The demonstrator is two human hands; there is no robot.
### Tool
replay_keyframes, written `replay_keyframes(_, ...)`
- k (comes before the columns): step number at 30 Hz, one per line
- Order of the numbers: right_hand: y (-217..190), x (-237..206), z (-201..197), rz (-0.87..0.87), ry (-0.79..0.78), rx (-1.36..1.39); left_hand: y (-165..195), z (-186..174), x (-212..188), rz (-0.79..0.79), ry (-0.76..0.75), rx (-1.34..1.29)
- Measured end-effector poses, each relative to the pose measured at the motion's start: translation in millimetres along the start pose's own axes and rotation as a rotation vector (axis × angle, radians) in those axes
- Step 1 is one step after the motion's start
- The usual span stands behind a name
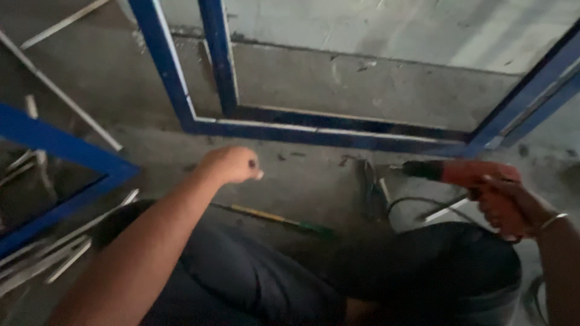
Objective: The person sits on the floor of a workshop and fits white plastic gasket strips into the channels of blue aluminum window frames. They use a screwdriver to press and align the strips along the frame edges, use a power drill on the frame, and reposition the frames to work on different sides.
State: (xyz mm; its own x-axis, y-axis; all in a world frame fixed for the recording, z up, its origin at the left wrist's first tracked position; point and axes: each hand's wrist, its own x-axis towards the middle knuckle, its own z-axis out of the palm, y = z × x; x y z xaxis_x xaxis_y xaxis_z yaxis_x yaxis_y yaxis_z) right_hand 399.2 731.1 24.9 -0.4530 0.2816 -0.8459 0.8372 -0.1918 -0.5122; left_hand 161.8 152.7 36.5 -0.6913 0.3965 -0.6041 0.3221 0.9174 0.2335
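My right hand (510, 205) grips a red power drill (459, 172) by its handle; the dark chuck points left, just below the bottom rail of a blue metal frame (326, 134) that leans on a concrete wall. My left hand (231, 164) is closed into a fist over the concrete floor, below the frame's lower left corner; whether it holds anything small is unclear. A thin bracelet sits on my right wrist. My knees in dark trousers fill the bottom of the view.
A yellow-and-green handled tool (281, 220) lies on the floor between my hands. The drill's black cable (417, 202) loops beside my right knee. Another blue frame (63, 148) and several pale metal strips (54, 256) lie at the left.
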Motion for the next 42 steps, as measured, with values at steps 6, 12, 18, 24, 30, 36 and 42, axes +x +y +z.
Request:
replay_keyframes(6,36,30,-12,-0.023,0.180,-0.089,-21,-17,2,0.013,0.339,-0.256)
replay_keyframes(12,57,25,-14,-0.015,0.337,-0.251,-19,-4,-7,0.008,0.220,-0.207)
replay_keyframes(18,22,4,10,-0.139,0.513,-1.279,48,42,-21,0.272,0.111,0.011)
replay_keyframes(24,-19,9,137,-0.473,0.528,-1.132,92,105,-10,0.548,0.083,0.432)
replay_keyframes(30,7,28,257,-0.442,0.492,-1.248,103,140,-5,0.713,-0.085,0.519)
replay_keyframes(36,8,28,267,-0.266,0.526,-1.051,95,65,10,0.462,0.234,-0.376)
replay_keyframes(42,-5,15,270,-0.330,0.463,-1.126,81,-23,8,0.705,0.618,-1.564)
